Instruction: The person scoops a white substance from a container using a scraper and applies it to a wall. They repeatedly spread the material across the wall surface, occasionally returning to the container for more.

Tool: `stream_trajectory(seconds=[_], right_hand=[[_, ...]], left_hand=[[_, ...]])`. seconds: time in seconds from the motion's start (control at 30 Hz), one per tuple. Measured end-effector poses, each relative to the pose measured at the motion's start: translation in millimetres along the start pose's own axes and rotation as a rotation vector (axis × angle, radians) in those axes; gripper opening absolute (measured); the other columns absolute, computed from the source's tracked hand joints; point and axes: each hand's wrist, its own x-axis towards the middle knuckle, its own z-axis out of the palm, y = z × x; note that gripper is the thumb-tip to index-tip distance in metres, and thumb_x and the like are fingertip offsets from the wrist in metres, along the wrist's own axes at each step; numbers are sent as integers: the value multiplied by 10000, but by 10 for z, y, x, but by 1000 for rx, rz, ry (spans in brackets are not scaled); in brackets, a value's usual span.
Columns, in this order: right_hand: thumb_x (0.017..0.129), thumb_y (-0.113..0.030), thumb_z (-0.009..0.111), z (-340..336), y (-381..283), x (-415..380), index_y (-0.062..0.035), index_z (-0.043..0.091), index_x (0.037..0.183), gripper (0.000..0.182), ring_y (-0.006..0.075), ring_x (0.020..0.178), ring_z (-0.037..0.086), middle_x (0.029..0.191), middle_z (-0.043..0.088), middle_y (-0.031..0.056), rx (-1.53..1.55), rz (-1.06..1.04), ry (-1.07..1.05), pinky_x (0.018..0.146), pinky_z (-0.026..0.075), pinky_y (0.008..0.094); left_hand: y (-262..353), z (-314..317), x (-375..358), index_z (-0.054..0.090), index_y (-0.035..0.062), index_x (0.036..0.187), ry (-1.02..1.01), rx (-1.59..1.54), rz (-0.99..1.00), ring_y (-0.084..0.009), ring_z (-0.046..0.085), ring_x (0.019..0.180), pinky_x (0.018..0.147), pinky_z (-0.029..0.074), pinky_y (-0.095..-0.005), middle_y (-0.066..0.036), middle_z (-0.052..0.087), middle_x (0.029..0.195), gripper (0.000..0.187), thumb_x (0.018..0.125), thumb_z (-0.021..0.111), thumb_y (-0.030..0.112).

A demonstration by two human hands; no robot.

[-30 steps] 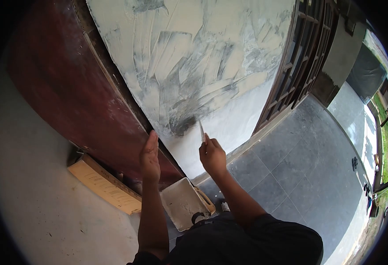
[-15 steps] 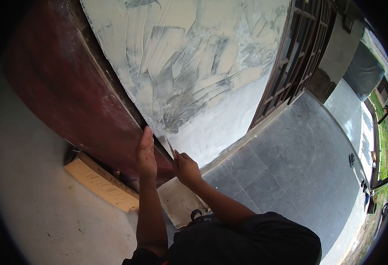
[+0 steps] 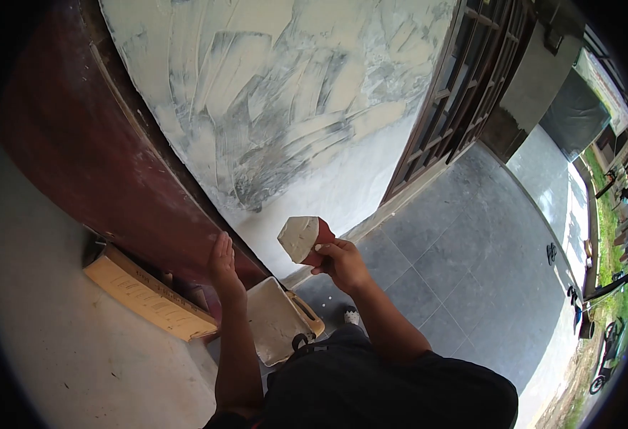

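Note:
My right hand (image 3: pixel 344 266) grips a scraper (image 3: pixel 302 239) with a red handle end, its flat face coated in pale putty and turned up toward me. It is held off the wall, over the floor's edge. The white wall (image 3: pixel 285 86) carries streaks of cream putty over grey patches. My left hand (image 3: pixel 224 268) is raised with its fingers stretched out, near the edge of the dark red door, and nothing shows in it. Below and between my hands lies a putty-smeared tray (image 3: pixel 267 322).
The dark red door (image 3: pixel 99 157) stands at the left. A long cardboard box (image 3: pixel 146 293) lies below it. Grey floor tiles (image 3: pixel 443 250) stretch right, beside a wood-framed window (image 3: pixel 446 107). Sandals (image 3: pixel 551 253) and a motorcycle (image 3: pixel 607 357) are farther right.
My right hand has drawn away from the wall and moved right, turning the scraper from edge-on to face-up. My left hand has shifted slightly left and down. More of the tray shows.

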Motion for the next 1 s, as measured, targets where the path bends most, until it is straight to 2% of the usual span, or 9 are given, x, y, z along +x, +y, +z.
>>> stream_trajectory(seconds=[0.07,0.2,0.3,0.43,0.6,0.67,0.73,0.93,1.0], right_hand=[[888,-119,587,-153,-110,38,115,594,1057,289,187,721,653,922,666,159,7,-36,54,613,576,297],[884,-125,590,-609,-436,209,96,601,1047,275,185,686,654,898,666,146,-46,-187,262,606,584,298],[893,-113,577,-929,-796,325,77,605,1027,234,178,682,659,886,667,130,0,-244,307,607,587,303],[902,-105,562,-1351,-1244,593,72,607,1024,219,180,679,660,875,667,130,38,-314,359,608,588,305],[920,-109,549,-1847,-1816,1003,101,629,1012,243,185,715,676,900,678,160,-123,-377,397,586,591,286],[929,-127,556,-1959,-2022,1134,55,627,973,200,155,664,646,836,665,112,-177,-391,381,601,574,284],[928,-128,563,-1982,-2175,1221,74,635,945,216,146,634,638,805,666,110,-199,-417,401,571,566,280],[912,-151,586,-2026,-2542,1459,108,642,890,266,186,533,654,729,679,161,-779,-643,604,506,539,288],[903,-167,582,-2009,-2573,1558,111,642,873,286,215,519,669,699,677,187,-815,-688,612,501,531,306]], left_hand=[[-82,103,-81,466,-11,1389,44,-21,-198,-277,396,1386,1173,235,-393,-169,438,1473,508,1000,330,286],[-408,401,-144,448,-19,1399,-36,-38,-306,-288,388,1388,1173,225,-396,-192,424,1476,534,995,360,319],[-487,854,-189,404,-43,1420,-177,49,-376,-298,367,1398,1173,223,-396,-204,401,1488,561,988,374,312],[-608,1499,-136,390,-45,1430,-182,33,-407,-305,351,1408,1177,208,-395,-208,387,1498,577,987,374,325],[-867,2165,-101,372,-33,1446,-106,55,-358,-304,314,1428,1181,192,-396,-211,347,1523,590,988,382,339],[-938,2333,-79,368,-27,1451,-93,87,-342,-304,304,1434,1182,187,-396,-210,335,1530,596,987,391,348],[-972,2480,-64,376,-18,1450,-49,36,-358,-308,299,1436,1185,179,-397,-208,332,1532,594,989,408,355],[-822,2762,-116,361,-19,1459,72,34,-388,-296,302,1435,1181,199,-380,-207,322,1536,542,994,361,260],[-825,2776,-137,364,-12,1460,63,78,-339,-294,307,1433,1180,202,-380,-198,328,1535,537,985,364,237]])
